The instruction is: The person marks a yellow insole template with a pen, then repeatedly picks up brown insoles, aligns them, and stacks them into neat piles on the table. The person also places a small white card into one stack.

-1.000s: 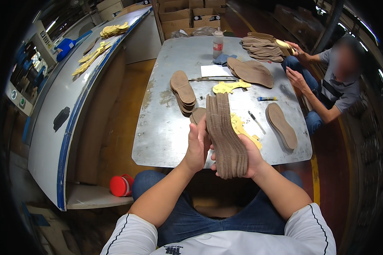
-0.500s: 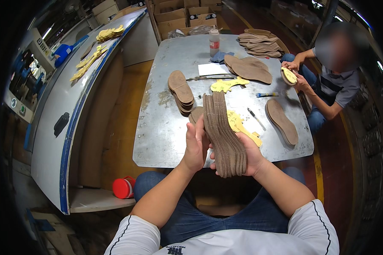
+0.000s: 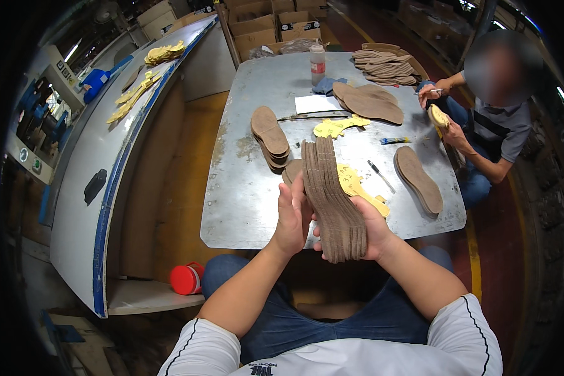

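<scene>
A thick stack of brown insoles (image 3: pixel 333 203) stands on edge between my two hands, over the table's near edge. My right hand (image 3: pixel 376 233) grips its lower right side, fingers passing underneath. Against its left side rests my left hand (image 3: pixel 291 218), thumb and fingers pointing up and partly hidden behind the stack. Just right of the stack lies a yellow sole template (image 3: pixel 351 180), partly covered by it, with a pen (image 3: pixel 381 175) alongside. A second yellow template (image 3: pixel 338 126) lies beyond. Left of the stack are a small pile of insoles (image 3: pixel 269 131) and a partly hidden insole (image 3: pixel 291 171).
On the metal table (image 3: pixel 235 213) are more insoles (image 3: pixel 418 180), a large pile (image 3: pixel 385 64), a bottle (image 3: pixel 318 64) and white paper (image 3: pixel 316 104). A co-worker (image 3: pixel 504 119) at the right holds a yellow-topped sole and a pen. A sloped bench (image 3: pixel 84 232) and red-lidded tub (image 3: pixel 185 279) are left.
The stack stays between my hands, tilted slightly differently. The co-worker's hands have moved apart, one now raised with a pen. The whole view has shifted a little.
</scene>
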Demonstrator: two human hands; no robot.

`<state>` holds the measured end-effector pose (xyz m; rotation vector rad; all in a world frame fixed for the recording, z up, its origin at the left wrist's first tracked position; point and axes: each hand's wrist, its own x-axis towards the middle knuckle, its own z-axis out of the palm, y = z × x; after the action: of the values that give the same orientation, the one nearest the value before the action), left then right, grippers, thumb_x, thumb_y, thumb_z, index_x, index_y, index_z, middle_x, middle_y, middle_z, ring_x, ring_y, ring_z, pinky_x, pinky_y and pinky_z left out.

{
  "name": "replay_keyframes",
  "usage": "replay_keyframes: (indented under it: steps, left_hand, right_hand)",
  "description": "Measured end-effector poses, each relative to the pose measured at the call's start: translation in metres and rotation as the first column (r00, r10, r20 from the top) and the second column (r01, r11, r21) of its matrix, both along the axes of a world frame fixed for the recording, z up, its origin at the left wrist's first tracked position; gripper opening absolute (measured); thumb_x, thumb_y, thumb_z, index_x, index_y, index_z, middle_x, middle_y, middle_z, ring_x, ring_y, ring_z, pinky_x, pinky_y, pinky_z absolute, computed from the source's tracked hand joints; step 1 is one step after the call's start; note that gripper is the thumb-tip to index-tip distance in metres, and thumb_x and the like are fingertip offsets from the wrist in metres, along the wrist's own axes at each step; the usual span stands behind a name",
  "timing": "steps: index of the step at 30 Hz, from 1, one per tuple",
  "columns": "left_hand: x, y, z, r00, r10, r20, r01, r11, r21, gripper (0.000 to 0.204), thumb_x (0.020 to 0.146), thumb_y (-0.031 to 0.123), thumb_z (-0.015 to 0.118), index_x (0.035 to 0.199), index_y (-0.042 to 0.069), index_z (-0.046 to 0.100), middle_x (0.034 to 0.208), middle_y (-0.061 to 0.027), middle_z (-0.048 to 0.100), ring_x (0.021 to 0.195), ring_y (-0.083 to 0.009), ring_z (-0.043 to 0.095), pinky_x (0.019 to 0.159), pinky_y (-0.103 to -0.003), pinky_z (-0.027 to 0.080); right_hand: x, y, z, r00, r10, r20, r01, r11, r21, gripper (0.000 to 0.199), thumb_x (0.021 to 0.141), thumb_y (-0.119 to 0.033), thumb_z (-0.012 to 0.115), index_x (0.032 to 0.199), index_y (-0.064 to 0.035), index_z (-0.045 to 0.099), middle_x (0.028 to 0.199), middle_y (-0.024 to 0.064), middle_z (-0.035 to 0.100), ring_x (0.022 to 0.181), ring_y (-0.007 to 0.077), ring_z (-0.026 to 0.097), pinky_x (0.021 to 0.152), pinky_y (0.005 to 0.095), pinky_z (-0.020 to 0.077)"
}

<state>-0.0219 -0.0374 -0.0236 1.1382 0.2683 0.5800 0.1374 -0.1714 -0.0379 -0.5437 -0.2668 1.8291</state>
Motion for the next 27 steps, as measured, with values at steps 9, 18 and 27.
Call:
replay_keyframes:
  steps: [9,18,27]
  left_hand:
    - [0.001,-0.001,0.005,1.000,0.012,-0.005,-0.012,0.999,-0.030,0.117,0.100,0.100,0.015,0.161,0.007,0.047,0.136,-0.0168,0.073,0.126,-0.0248,0.070,0.105,-0.039,0.057]
    - [0.003,-0.006,0.011,0.998,0.062,-0.023,-0.064,0.989,-0.131,0.116,0.101,0.099,0.017,0.159,0.004,0.050,0.139,-0.0212,0.073,0.129,-0.0297,0.070,0.115,-0.043,0.051]
    - [0.000,-0.006,0.003,0.998,0.021,0.066,-0.015,0.996,-0.088,0.114,0.100,0.098,0.035,0.158,0.001,0.051,0.140,-0.0212,0.073,0.129,-0.0302,0.072,0.110,-0.044,0.060]
  right_hand:
    - [-0.002,0.001,0.001,1.000,-0.024,0.015,0.024,0.999,-0.025,0.072,0.114,-0.055,0.035,0.150,0.0028,0.060,0.125,0.0280,0.074,0.111,0.0496,0.078,0.090,0.0617,0.0677]
    - [-0.006,0.000,0.015,0.998,-0.061,0.004,0.061,0.998,-0.027,0.062,0.114,-0.048,0.038,0.149,-0.0012,0.061,0.123,0.0261,0.075,0.107,0.0437,0.079,0.088,0.0600,0.0690]
    - [-0.010,0.001,0.020,0.993,-0.114,0.041,0.116,0.991,-0.062,0.050,0.117,-0.039,0.048,0.152,-0.0040,0.058,0.122,0.0190,0.077,0.109,0.0316,0.080,0.091,0.0538,0.0702]
